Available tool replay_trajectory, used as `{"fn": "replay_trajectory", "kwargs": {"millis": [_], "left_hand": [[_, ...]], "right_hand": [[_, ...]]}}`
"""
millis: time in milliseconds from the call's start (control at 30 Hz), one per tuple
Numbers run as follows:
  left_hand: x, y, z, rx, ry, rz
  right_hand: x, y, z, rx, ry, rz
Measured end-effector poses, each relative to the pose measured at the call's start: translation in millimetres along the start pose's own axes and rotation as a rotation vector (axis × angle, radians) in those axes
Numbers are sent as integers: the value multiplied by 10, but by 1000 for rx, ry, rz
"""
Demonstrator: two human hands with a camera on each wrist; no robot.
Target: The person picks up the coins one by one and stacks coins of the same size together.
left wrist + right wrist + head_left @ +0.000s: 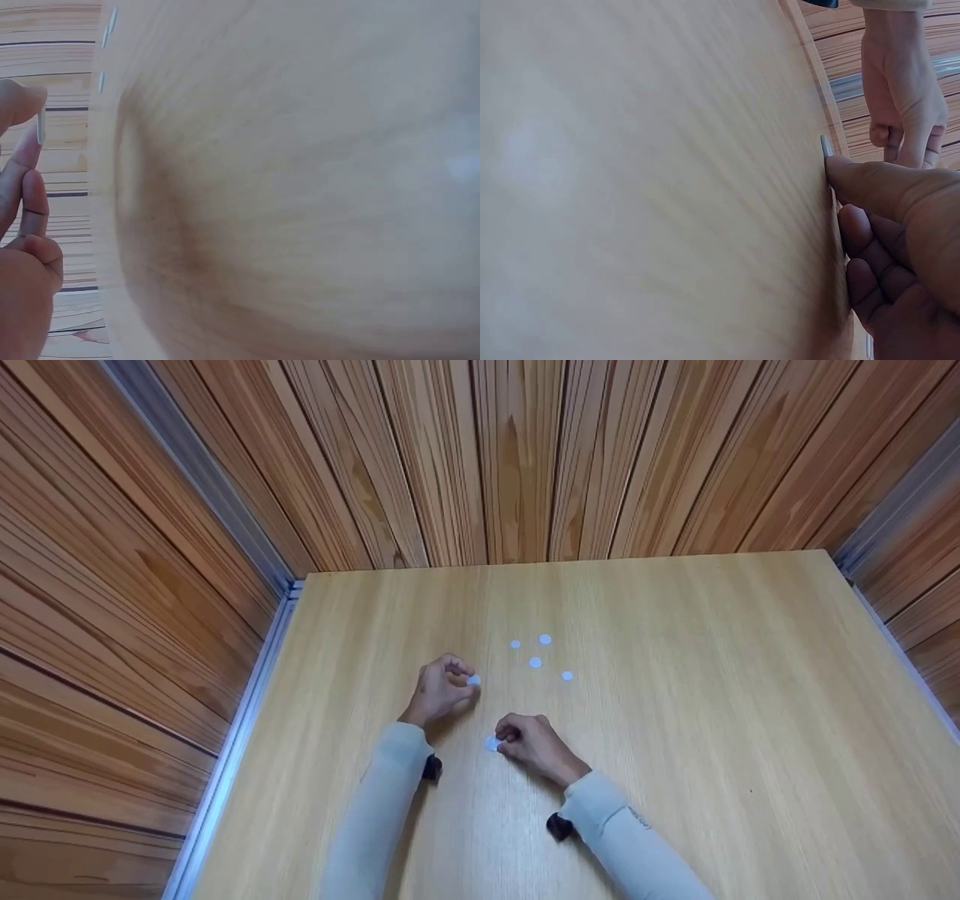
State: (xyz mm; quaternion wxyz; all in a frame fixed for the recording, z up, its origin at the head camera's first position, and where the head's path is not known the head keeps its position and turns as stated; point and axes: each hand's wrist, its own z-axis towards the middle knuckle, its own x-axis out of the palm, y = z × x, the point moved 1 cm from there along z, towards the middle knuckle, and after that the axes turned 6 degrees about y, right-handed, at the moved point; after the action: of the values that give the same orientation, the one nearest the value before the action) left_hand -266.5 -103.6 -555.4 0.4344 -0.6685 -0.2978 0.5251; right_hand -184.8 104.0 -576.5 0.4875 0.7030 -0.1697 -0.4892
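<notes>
Bench (712, 660), with a flat, light-brown, wood-grain top; the grain runs from the near side to the straight far edge, and a pale sheen brightens the near part. Toward the far side, flat and well apart from its edges, lie a left disc (515, 644), a far disc (545, 639), a middle disc (535, 662) and a right disc (567, 676): all bluish-white, none touching another, the left one smaller than the far one. A tiny dark speck (751, 790) marks the right half.

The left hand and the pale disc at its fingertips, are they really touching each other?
Touching. The left wrist view shows it: the left hand pinches the pale disc, seen edge-on between its fingertips.
</notes>
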Motion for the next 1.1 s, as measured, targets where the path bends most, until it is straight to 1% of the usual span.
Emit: {"fn": "replay_trajectory", "kwargs": {"millis": [67, 267, 433, 633, 767, 967, 1067, 1100], "left_hand": [[-2, 8, -21, 19, 1, 12], [-5, 31, -91, 70, 9, 14], [5, 31, -146, 83, 22, 26], [4, 33, -207, 117, 48, 36], [-11, 30, -244, 104, 68, 26], [-29, 41, -289, 41, 93, 9], [-31, 46, -321, 36, 97, 3], [-30, 48, -332, 51, 99, 5]], "right_hand": [[1, -2, -2, 3, 0, 2], [3, 10, -17, -30, -6, 23], [2, 24, -24, -29, -10, 26], [7, 22, -19, -32, -16, 20], [11, 16, -22, -39, -21, 10], [10, 14, -22, -49, -21, 4], [11, 8, -21, -46, -18, 3], [12, 5, -22, -45, -17, 6]]}}
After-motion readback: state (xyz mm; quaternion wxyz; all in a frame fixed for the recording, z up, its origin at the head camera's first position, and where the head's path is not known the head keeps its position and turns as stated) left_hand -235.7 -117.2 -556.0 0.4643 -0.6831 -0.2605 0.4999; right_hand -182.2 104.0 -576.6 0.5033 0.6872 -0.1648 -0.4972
